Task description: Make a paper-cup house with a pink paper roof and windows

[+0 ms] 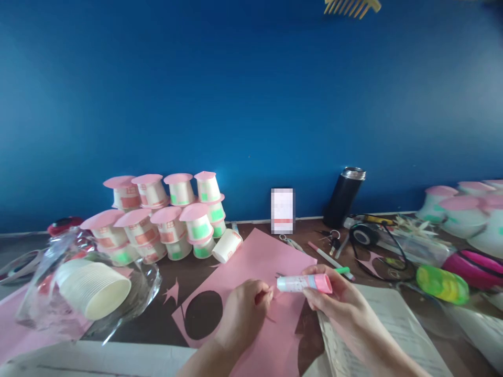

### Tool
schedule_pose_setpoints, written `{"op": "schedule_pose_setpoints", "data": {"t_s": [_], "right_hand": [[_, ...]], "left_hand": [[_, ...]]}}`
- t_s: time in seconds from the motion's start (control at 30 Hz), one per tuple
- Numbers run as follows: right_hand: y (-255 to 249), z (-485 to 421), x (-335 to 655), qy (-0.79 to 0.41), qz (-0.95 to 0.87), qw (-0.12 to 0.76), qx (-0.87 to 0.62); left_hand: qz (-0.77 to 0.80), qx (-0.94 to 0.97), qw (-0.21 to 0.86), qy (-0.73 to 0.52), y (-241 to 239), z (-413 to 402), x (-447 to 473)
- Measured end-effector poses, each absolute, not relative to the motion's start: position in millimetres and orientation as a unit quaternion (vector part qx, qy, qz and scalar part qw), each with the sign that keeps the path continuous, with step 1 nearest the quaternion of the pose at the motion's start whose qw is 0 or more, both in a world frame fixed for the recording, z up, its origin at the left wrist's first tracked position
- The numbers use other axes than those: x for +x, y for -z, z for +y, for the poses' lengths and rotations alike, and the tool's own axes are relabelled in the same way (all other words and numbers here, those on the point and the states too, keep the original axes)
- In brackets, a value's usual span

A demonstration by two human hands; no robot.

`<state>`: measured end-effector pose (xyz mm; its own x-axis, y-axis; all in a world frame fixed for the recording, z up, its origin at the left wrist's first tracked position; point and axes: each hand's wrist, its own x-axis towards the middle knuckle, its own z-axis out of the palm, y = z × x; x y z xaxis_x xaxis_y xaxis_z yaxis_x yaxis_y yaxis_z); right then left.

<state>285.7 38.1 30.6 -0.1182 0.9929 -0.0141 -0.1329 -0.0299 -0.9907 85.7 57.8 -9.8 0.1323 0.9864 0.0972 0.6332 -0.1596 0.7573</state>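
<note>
- One glue stick [298, 283] is sitting clamped in my right hand [340, 302].
- My left hand [247, 308] is curling over pink paper [264, 257]; I cannot tell its grip.

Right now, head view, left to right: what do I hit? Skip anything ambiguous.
Nested paper cups → tipped paper cup → left hand → pink-ended tube → black flask → yellow-green container.
</note>
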Motion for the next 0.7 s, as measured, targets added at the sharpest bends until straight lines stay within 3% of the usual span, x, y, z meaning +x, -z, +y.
{"op": "schedule_pose_setpoints", "data": {"t_s": [0.27,0.7], "right_hand": [[-18.6,36.6,284.3,-0.529,-0.527,0.488,-0.452],[3.0,35.8,270.6,-0.344,-0.666,0.401,-0.527]], "left_hand": [[0.585,0.693,0.285,-0.312,14.2,59.4,84.8],[0.56,0.705,0.301,-0.314,6.8,58.8,82.0]]}}
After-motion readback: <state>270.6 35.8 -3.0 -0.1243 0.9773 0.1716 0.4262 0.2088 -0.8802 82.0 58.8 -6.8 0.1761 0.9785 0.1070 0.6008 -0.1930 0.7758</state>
